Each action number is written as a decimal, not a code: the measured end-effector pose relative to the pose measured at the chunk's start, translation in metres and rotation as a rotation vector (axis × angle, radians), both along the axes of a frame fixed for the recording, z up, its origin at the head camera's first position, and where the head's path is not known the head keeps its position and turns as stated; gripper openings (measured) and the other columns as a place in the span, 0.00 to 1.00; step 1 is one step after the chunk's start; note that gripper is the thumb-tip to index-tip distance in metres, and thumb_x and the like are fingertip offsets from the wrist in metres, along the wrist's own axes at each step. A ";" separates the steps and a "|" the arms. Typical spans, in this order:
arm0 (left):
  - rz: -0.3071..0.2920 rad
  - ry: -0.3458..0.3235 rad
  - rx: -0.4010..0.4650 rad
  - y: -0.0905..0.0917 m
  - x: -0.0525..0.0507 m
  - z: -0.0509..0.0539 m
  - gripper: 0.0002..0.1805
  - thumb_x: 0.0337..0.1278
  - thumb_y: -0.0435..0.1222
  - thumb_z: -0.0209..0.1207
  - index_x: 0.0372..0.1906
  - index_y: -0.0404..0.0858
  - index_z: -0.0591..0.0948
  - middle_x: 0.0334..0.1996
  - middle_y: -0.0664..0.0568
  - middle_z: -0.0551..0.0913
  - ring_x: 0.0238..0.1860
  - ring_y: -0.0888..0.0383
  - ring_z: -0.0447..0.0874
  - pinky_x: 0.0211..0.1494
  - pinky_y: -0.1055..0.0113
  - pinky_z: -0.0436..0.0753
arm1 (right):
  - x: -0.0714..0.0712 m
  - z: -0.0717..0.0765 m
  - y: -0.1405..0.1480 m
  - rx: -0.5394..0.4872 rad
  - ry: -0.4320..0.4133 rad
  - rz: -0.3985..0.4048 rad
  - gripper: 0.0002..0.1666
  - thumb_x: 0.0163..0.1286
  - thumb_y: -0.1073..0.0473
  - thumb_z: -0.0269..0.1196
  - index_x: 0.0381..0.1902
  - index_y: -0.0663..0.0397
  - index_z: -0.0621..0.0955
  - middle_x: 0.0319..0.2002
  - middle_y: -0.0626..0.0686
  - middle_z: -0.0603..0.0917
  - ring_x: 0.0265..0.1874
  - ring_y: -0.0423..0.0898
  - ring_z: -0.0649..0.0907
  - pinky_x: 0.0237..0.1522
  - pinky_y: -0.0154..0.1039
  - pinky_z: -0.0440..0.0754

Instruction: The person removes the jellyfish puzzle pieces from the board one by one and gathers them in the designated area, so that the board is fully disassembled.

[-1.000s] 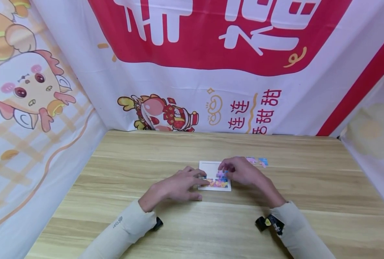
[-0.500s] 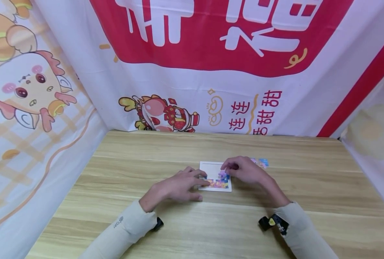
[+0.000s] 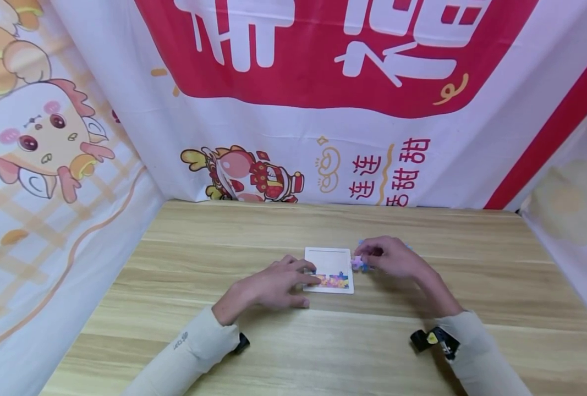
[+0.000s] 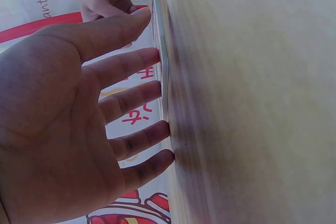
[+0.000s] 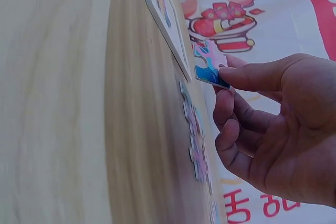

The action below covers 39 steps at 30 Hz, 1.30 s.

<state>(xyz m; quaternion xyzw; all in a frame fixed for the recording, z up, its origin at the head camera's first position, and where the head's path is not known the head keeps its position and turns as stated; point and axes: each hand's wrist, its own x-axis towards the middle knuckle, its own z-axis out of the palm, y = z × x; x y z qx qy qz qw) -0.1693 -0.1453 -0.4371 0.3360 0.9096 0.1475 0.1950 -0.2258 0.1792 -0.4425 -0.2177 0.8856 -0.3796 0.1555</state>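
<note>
Now the right hand (image 3: pixel 391 257) has moved 1 puzzle piece (image 5: pixel 212 62) rightward.

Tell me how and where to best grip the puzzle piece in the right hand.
Probably pinch the puzzle piece front and back near one edge, from the right, as the right hand does: it's thin and flat, the board lies to its left, and its notched edge is left free.
</note>
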 end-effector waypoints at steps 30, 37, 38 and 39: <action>0.014 -0.004 -0.012 -0.001 0.002 0.001 0.31 0.74 0.52 0.65 0.78 0.59 0.75 0.84 0.57 0.65 0.81 0.50 0.62 0.83 0.45 0.67 | 0.000 -0.003 0.063 0.054 0.015 -0.086 0.12 0.78 0.65 0.63 0.52 0.51 0.89 0.45 0.52 0.89 0.45 0.48 0.82 0.49 0.42 0.81; 0.019 -0.005 -0.005 -0.001 0.001 0.001 0.31 0.74 0.52 0.65 0.78 0.59 0.75 0.84 0.57 0.64 0.81 0.50 0.61 0.83 0.45 0.67 | 0.004 -0.003 0.076 0.069 0.005 -0.105 0.13 0.78 0.63 0.63 0.55 0.52 0.89 0.47 0.53 0.89 0.47 0.48 0.82 0.49 0.41 0.81; 0.019 -0.005 -0.005 -0.001 0.001 0.001 0.31 0.74 0.52 0.65 0.78 0.59 0.75 0.84 0.57 0.64 0.81 0.50 0.61 0.83 0.45 0.66 | 0.004 -0.003 0.078 0.074 0.003 -0.107 0.13 0.78 0.63 0.63 0.55 0.52 0.89 0.47 0.53 0.89 0.47 0.48 0.82 0.50 0.41 0.81; 0.019 -0.005 -0.004 -0.001 0.001 0.001 0.31 0.74 0.52 0.65 0.78 0.59 0.75 0.84 0.57 0.64 0.81 0.50 0.61 0.83 0.45 0.66 | 0.004 -0.003 0.080 0.078 0.004 -0.107 0.13 0.78 0.63 0.63 0.55 0.53 0.89 0.48 0.53 0.89 0.47 0.48 0.82 0.49 0.42 0.81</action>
